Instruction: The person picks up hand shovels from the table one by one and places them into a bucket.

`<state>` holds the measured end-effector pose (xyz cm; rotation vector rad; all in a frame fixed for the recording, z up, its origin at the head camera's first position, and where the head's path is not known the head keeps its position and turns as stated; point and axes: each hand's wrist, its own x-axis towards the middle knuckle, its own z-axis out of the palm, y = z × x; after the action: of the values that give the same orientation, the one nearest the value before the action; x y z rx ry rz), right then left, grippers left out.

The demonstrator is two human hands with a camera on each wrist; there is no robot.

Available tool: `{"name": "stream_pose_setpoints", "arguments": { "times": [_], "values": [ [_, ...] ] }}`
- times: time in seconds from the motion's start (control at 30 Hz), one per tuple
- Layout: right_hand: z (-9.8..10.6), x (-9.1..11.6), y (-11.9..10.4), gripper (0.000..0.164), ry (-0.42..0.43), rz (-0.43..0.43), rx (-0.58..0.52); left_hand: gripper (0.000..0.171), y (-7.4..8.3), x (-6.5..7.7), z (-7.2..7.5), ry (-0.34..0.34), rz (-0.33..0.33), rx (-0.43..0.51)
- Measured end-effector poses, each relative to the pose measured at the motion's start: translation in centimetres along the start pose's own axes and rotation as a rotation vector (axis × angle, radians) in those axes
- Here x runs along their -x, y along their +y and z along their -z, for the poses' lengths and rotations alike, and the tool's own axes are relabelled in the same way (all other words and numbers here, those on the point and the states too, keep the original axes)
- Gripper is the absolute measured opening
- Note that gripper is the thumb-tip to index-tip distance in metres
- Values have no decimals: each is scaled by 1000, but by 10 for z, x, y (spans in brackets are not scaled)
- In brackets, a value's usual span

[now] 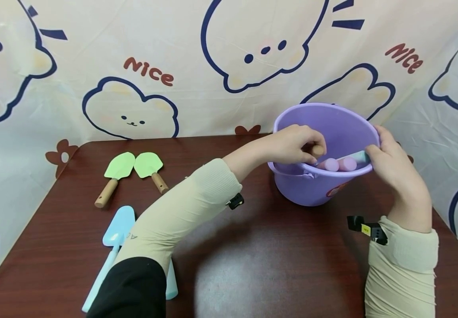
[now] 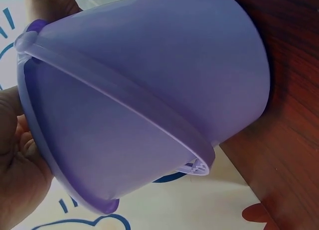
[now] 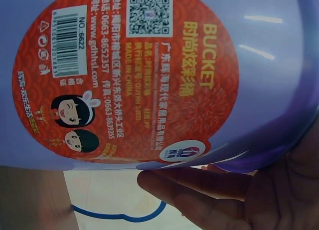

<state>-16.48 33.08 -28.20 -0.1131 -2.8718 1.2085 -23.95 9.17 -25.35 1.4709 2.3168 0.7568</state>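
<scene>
A purple bucket (image 1: 304, 190) stands toward the table's back right, its mouth facing partly toward me. Over its near rim reaches my left hand (image 1: 298, 143), with curled fingers holding a wooden handle (image 1: 318, 151); the handle's other end is hidden in the bucket. Two pink handles (image 1: 331, 165) and a light blue handle (image 1: 358, 157) lean against the inner wall beside it. My right hand (image 1: 396, 165) grips the bucket's right rim, thumb over the edge and fingers along the outside. In the left wrist view, the bucket's carrying handle (image 2: 124, 98) hangs down along its side.
Two small shovels with green blades (image 1: 119, 165) and wooden handles lie at the back left. In front of them is a light blue trowel (image 1: 119, 225), and another light blue handle (image 1: 171, 282) shows partly under my left arm. A printed cloth (image 1: 213, 115) hangs behind the table.
</scene>
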Motion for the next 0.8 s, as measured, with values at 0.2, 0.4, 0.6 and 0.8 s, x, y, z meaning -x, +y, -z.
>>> {"name": "stream_pose_setpoints", "arguments": {
  "times": [0.2, 0.4, 0.6, 0.8],
  "values": [
    [0, -3, -2, 63, -2, 4, 14, 18, -2, 3, 1, 5, 1, 39],
    [0, -4, -2, 63, -9, 8, 13, 28, -5, 11, 1, 27, -114, 212],
    [1, 0, 0, 63, -9, -2, -20, 31, -2, 23, 4, 58, -128, 261],
    [0, 1, 1, 63, -17, -3, -29, 27, -5, 43, 12, 114, -157, 283]
  ]
}}
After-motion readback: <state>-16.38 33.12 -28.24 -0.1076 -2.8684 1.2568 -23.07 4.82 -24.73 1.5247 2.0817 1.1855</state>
